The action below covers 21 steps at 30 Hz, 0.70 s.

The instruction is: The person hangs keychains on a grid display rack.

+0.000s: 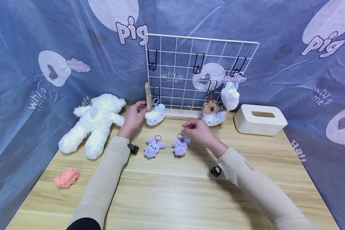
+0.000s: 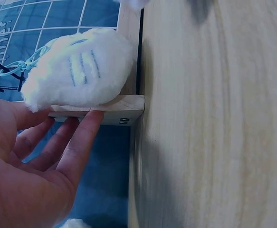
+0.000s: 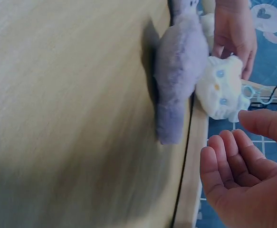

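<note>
My left hand (image 1: 135, 115) is at the left end of a white wire grid rack (image 1: 184, 76). Its fingertips touch the side of the rack's wooden foot (image 2: 128, 103), beside a white plush keychain (image 1: 156, 115) with a blue ring on the lower left hook. The plush partly hides the thumb's tip. Over the table, my right hand (image 1: 198, 129) holds nothing, its fingers loosely bent. Just below and left of it lies a purple plush keychain (image 1: 180, 147) with a ring. Another purple plush keychain (image 1: 153, 148) lies to its left.
On the rack's right hang a white plush (image 1: 230, 95) and a brown-faced plush (image 1: 210, 108) above a white-and-blue one. Black hooks (image 1: 198, 64) dot the grid. A tissue box (image 1: 260, 119) stands right; a white bear (image 1: 96, 119) and pink fluffy bundle (image 1: 66, 177) lie left.
</note>
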{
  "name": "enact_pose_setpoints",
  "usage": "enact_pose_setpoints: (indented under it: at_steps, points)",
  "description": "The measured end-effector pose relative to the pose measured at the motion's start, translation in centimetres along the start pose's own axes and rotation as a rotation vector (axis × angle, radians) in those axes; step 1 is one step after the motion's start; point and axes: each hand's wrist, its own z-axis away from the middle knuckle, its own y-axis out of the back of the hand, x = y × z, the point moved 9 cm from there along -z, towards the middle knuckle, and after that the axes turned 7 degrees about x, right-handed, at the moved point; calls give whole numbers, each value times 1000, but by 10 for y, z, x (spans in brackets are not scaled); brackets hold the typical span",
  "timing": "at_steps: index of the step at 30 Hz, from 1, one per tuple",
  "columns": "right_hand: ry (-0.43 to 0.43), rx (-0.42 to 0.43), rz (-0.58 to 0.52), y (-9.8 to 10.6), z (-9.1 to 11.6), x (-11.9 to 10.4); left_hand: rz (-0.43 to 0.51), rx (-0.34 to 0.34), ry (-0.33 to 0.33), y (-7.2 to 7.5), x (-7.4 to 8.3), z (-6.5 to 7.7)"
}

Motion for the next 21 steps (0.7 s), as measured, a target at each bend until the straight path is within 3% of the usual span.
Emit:
enact_pose_setpoints:
  at_steps: [14,21]
  points:
    - [-97,-54,177,-18,-10,21,-1,0,13,-1,0,1]
    - [-73,-73,261,-25,-12,22,5,6,6,-1,1,-1]
